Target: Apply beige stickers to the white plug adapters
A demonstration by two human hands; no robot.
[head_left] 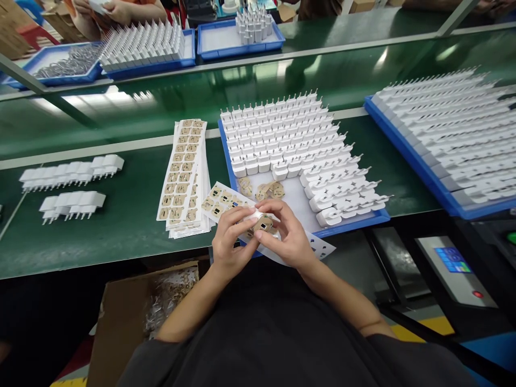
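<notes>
Between both hands, a white plug adapter with a tan sticker piece [264, 226] is held over the tray's front edge. My left hand [234, 239] has its fingers closed round the adapter's left side. Fingers and thumb of my right hand [286, 234] pinch it from the right, the thumb on the tan piece. Under the hands lies a sticker sheet [221, 201] with tan pieces, its white end sticking out at the right. Rows of white adapters with pins up fill much of the blue tray [342, 228]. Loose tan pieces [270, 190] lie in it.
Stacked sticker sheets [181, 177] lie left of the tray. White adapters [72, 203] stand in two rows further left. Another full blue tray [435, 188] is at the right. An open carton [121, 317] stands below the bench. Across the line, a person's hands [116, 11] hold something white.
</notes>
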